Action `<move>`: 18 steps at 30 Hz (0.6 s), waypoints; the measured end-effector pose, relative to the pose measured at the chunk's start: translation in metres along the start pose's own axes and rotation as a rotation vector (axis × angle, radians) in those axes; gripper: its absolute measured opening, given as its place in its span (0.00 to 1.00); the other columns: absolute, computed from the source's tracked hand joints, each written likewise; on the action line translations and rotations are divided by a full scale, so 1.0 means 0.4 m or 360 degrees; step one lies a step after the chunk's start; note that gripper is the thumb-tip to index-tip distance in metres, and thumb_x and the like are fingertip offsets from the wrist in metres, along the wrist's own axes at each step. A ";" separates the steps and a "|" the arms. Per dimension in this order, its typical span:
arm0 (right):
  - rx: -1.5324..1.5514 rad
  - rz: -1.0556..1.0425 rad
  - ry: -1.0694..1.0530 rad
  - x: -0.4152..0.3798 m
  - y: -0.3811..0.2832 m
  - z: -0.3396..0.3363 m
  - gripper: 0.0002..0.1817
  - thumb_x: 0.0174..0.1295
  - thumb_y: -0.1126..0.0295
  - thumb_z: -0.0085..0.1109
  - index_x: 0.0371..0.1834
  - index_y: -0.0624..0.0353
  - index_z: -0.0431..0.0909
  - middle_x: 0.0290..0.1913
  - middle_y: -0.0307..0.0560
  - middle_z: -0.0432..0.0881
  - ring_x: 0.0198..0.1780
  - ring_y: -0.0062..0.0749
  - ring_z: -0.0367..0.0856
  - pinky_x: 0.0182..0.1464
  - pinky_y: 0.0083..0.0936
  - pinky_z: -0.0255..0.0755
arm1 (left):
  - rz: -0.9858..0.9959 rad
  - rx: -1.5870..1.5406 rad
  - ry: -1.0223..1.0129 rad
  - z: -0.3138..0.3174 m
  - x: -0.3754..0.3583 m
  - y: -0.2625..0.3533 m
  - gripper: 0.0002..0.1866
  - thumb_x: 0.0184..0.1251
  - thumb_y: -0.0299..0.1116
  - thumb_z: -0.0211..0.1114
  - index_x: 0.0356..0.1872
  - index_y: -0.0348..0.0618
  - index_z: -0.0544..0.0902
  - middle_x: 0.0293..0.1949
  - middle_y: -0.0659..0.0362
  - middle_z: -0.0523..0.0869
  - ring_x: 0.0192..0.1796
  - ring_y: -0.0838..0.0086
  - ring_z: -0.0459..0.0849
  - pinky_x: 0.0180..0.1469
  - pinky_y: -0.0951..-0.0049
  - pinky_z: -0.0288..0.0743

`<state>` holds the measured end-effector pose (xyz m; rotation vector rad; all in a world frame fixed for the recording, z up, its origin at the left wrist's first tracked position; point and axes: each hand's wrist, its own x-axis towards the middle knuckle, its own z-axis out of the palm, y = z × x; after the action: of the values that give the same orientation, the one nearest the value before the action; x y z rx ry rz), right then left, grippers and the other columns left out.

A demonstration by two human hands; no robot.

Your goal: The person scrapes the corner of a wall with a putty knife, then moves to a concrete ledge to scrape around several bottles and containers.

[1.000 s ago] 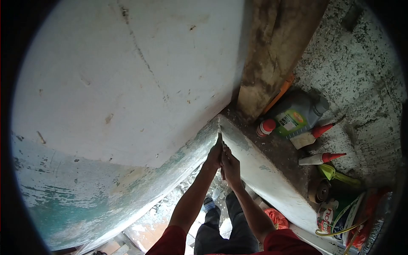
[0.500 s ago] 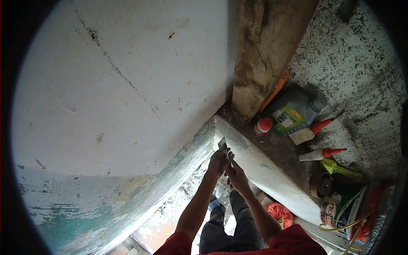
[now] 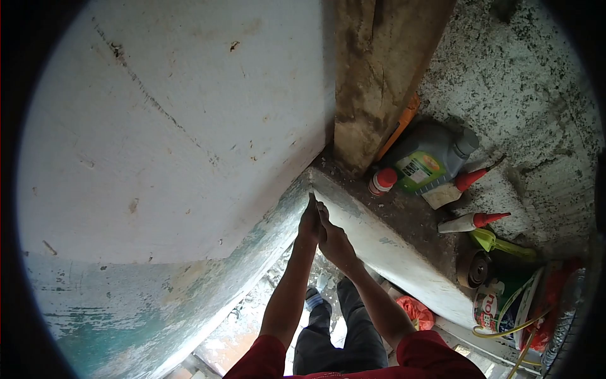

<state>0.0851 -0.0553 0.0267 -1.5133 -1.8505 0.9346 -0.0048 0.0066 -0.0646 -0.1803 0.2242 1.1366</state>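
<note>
Held together at the wall corner, my two hands are closed around a slim, flat-bladed scraper (image 3: 319,210), mostly hidden by the fingers. My left hand (image 3: 308,225) is on the left side of it, with its thumb side upward. Pressed against it from the right, my right hand (image 3: 336,244) has its fingers wrapped. The tool's tip reaches the painted corner edge just below the ledge; whether it touches cannot be made out.
On the dusty ledge (image 3: 413,224) stand a red-capped bottle (image 3: 382,181), a grey jug (image 3: 426,158), red-nozzled tubes (image 3: 457,224), a brown roll (image 3: 473,270) and a labelled bucket (image 3: 489,309). A wooden post (image 3: 366,82) rises behind. A red bag (image 3: 416,312) lies below.
Both hands have moved up and slightly left, closer to the corner edge. The blade, visible above the fingers before, is now mostly out of sight. The view has shifted slightly.
</note>
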 end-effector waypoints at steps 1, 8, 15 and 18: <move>0.0021 -0.0238 0.0115 0.010 0.036 0.020 0.21 0.61 0.72 0.38 0.58 0.64 0.56 0.42 0.61 0.75 0.34 0.50 0.77 0.38 0.35 0.72 | 0.0013 0.0009 0.0018 0.006 -0.006 0.004 0.19 0.65 0.47 0.44 0.20 0.46 0.72 0.16 0.62 0.74 0.18 0.76 0.75 0.22 0.80 0.74; 0.0531 -0.0086 -0.0244 -0.008 0.101 -0.030 0.20 0.63 0.69 0.41 0.59 0.55 0.60 0.27 0.42 0.75 0.22 0.25 0.72 0.26 0.19 0.66 | 0.0466 0.0360 0.0465 0.037 -0.042 -0.055 0.19 0.61 0.51 0.49 0.21 0.47 0.70 0.13 0.64 0.71 0.17 0.78 0.72 0.20 0.81 0.69; 0.0315 0.0084 0.0042 -0.068 0.061 -0.030 0.20 0.60 0.74 0.44 0.57 0.59 0.62 0.35 0.55 0.76 0.37 0.37 0.75 0.40 0.24 0.66 | 0.0625 0.0801 0.0730 0.071 -0.066 -0.066 0.17 0.62 0.43 0.52 0.45 0.41 0.70 0.51 0.55 0.69 0.50 0.69 0.67 0.51 0.68 0.66; 0.0179 -0.0002 0.0275 -0.112 0.087 -0.028 0.17 0.59 0.73 0.44 0.52 0.61 0.65 0.27 0.52 0.74 0.29 0.33 0.75 0.33 0.23 0.67 | 0.0738 0.0613 0.0893 0.093 -0.051 -0.053 0.19 0.58 0.35 0.56 0.51 0.46 0.69 0.50 0.62 0.71 0.56 0.70 0.62 0.57 0.68 0.55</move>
<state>0.1231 -0.0933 0.0054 -1.4755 -1.6497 0.8640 0.0095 -0.0106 -0.0228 -0.1016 1.0165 1.4573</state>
